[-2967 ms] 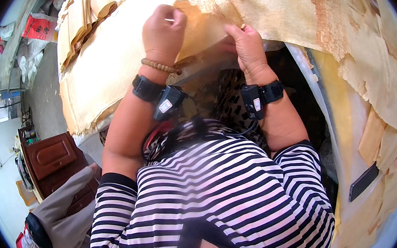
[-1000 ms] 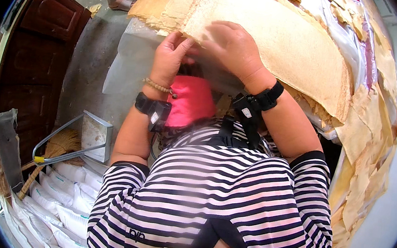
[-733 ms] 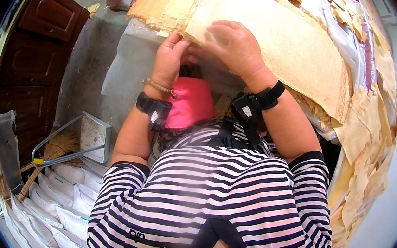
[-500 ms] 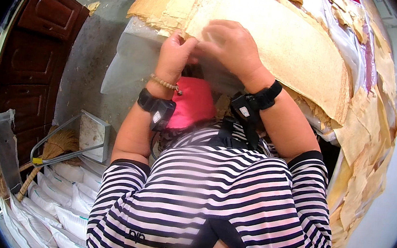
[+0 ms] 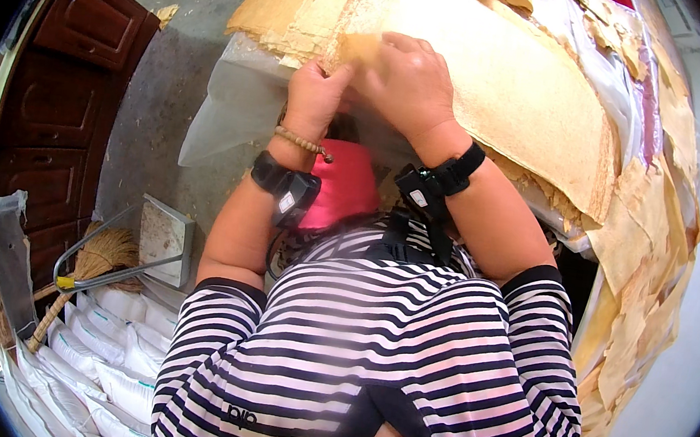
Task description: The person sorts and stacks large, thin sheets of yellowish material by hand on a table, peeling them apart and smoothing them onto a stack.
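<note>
A stack of thin, rough-edged tan sheets [image 5: 502, 72] lies across the table before me. My left hand [image 5: 316, 91] is closed, thumb and fingers pinched at the near edge of the stack; what lies between them is mostly hidden. Close beside it, my right hand [image 5: 411, 84] is bent over the sheets, somewhat blurred. A small tan piece of sheet [image 5: 359, 49] shows at its fingertips. Clear plastic film [image 5: 239, 100] hangs below the stack at the near left.
Torn tan sheets [image 5: 638, 274] hang over the right side. A pink thing [image 5: 340, 188] is below my hands. To the left stand a dark wooden cabinet [image 5: 60, 94], a straw broom [image 5: 103, 252], a metal-framed dustpan [image 5: 167, 242] and several white sacks [image 5: 119, 348].
Both hands have shifted slightly; the left has moved a little to the right and down. A small tan piece now shows at my right fingertips.
</note>
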Tool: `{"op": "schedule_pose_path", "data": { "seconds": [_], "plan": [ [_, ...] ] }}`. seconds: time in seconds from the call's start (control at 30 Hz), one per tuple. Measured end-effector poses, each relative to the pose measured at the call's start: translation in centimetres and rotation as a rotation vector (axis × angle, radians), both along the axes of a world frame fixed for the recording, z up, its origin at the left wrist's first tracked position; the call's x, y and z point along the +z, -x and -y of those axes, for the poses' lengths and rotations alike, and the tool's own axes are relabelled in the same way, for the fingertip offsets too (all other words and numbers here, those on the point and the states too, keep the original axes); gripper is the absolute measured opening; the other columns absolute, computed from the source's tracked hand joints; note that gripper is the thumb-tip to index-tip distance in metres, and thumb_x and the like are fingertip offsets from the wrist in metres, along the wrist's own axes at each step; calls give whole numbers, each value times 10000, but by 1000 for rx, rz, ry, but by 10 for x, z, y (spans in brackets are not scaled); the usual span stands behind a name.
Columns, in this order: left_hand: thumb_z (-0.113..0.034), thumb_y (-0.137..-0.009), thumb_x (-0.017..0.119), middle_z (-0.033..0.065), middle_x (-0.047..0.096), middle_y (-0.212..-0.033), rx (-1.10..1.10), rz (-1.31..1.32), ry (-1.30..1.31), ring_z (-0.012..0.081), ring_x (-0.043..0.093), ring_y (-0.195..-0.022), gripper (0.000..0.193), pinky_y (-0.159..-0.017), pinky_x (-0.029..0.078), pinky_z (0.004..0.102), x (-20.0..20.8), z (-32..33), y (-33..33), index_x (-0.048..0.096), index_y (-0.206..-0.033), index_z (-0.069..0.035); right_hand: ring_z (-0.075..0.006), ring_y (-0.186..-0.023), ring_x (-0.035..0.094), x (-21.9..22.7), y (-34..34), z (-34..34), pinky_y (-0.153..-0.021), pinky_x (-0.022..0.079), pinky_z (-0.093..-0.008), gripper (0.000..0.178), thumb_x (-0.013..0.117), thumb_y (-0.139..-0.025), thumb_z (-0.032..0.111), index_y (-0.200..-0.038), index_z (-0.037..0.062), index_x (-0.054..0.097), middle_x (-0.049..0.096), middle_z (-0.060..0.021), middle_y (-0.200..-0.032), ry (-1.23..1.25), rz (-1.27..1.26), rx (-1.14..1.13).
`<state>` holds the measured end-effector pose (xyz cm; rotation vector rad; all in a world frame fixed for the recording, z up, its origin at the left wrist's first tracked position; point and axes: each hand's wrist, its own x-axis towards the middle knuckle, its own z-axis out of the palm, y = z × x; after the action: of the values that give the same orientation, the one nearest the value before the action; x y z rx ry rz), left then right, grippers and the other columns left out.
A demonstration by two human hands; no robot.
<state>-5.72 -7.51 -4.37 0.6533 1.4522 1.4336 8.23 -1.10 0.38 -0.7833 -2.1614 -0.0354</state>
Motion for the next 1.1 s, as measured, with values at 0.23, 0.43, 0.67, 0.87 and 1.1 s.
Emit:
{"op": "schedule_pose_path", "data": {
  "seconds": [0.23,0.43,0.67,0.87,1.1],
  "plan": [
    [-243,-895,737,54,690,-762,36,-133,39,135,664,-586,259,-473,483,251,-7,-3,2,637,-982,-20,-133,-730,643,24,-29,-14,-681,504,-272,274,616,-955,239,-942,-6,738,714,-93,-795,721,-641,-132],
    [-241,-873,745,82,680,-760,-36,-27,32,176,664,-613,299,-529,520,303,15,2,5,634,-973,17,-85,-727,614,30,-76,-40,-645,494,-232,242,618,-991,226,-1022,5,710,692,-34,-851,807,-1117,-65],
    [-170,-883,657,160,666,-1002,54,-1418,-450,337,639,-955,228,-840,519,420,57,-35,-26,640,-1059,-27,-76,-774,625,23,-56,-15,-681,508,-224,226,642,-973,217,-1017,1,694,701,-29,-880,984,-1104,75],
    [-178,-903,589,137,666,-1090,-270,-1542,-415,334,634,-1025,212,-889,513,427,28,-74,-59,647,-1066,-56,-119,-751,637,16,-49,-13,-684,516,-275,290,680,-933,257,-1038,-13,692,715,-64,-897,806,-810,107],
    [-172,-920,558,101,652,-1225,-313,-1620,-402,302,619,-1111,348,-934,509,409,39,-72,-59,616,-1262,-135,-110,-764,647,51,-95,-11,-675,497,-248,341,678,-965,296,-982,-44,704,731,-77,-927,823,-1157,-167]
  ]
}}
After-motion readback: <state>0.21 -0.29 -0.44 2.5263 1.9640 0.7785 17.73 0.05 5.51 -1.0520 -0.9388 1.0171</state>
